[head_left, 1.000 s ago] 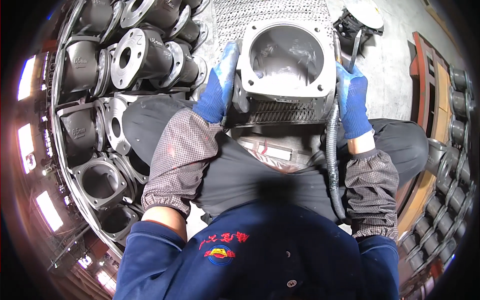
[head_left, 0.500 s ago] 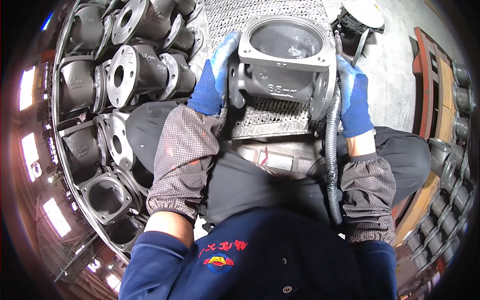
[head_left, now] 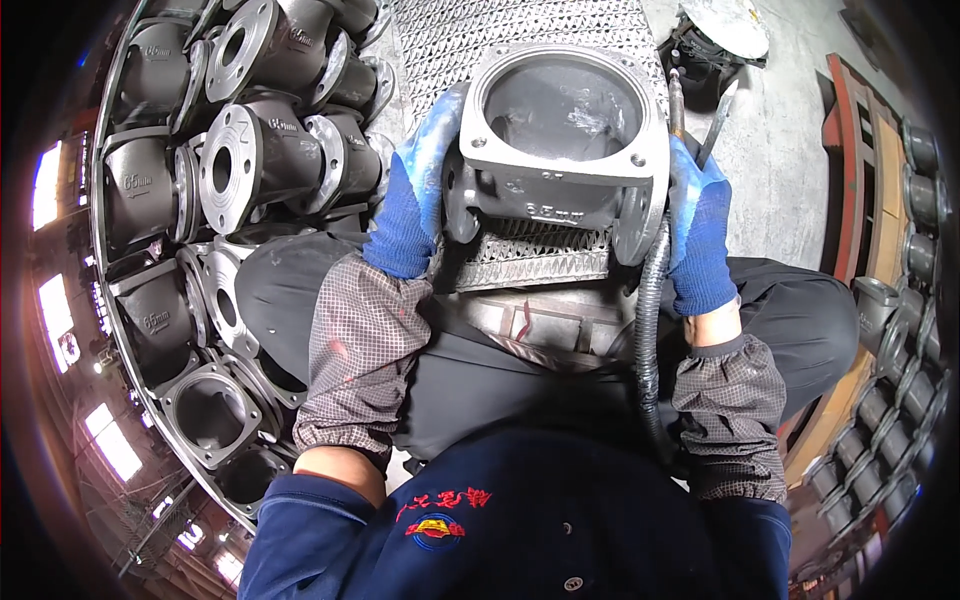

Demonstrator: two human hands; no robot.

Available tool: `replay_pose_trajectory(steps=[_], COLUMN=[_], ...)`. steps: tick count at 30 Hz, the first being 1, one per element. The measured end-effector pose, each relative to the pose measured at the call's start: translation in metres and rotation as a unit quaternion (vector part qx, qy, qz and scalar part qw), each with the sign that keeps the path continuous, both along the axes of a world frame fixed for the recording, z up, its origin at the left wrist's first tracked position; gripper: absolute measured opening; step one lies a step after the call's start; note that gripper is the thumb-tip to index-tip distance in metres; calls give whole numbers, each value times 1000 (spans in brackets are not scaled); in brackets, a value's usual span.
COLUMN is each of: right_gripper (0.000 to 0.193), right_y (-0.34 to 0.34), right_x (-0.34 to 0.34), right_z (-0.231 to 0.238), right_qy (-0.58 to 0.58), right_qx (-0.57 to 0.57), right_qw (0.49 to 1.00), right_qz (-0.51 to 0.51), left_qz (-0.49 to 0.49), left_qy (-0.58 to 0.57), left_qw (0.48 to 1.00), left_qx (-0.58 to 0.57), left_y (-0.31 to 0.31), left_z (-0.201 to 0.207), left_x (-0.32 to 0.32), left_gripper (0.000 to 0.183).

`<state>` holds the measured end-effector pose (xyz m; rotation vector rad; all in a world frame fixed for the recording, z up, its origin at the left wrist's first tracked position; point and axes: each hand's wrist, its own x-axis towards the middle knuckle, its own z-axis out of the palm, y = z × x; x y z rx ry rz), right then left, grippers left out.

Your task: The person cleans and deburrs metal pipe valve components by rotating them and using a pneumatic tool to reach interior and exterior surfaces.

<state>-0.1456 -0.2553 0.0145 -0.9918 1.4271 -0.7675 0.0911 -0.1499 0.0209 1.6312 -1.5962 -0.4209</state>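
Note:
A grey cast-iron valve body [head_left: 545, 190] with a square-flanged round opening on top is between my hands, over the patterned metal plate. My left hand [head_left: 415, 195], in a blue glove, grips its left round flange. On the opposite side, my right hand [head_left: 700, 225], also gloved in blue, holds the right flange; its fingers are partly hidden. Past that hand stick out a slim rod [head_left: 677, 105] and a flat pointed metal bar [head_left: 718, 125]; how they are held cannot be made out. A ribbed grey hose [head_left: 650, 330] runs down beside the right wrist.
Several similar valve bodies [head_left: 270, 150] are stacked in a metal-edged bin at my left. More castings [head_left: 890, 420] stand at the far right, near a red metal frame [head_left: 848, 170]. A dark object with a pale round top [head_left: 725, 30] sits beyond the plate [head_left: 540, 262].
The valve body has tipped toward me and come slightly nearer, its opening now facing me more. Both hands moved with it, keeping their grip.

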Motion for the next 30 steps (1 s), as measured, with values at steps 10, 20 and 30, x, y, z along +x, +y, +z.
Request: replay_pose_trajectory(steps=[10,20,30], right_gripper=[28,33,39], right_y=[47,46,70], right_x=[31,21,27], right_z=[10,11,111], right_qy=[-70,-20,3], right_qx=[79,-30,-283], right_qw=[994,991,906], right_qz=[27,130,315], left_qz=[30,2,-12], left_qy=[-13,-67,-4], left_qw=[998,997,1000], left_qx=[53,-41,23], left_y=[47,13,37], left_z=[7,59,66], left_x=[29,-28,-30], left_gripper=[36,24,60])
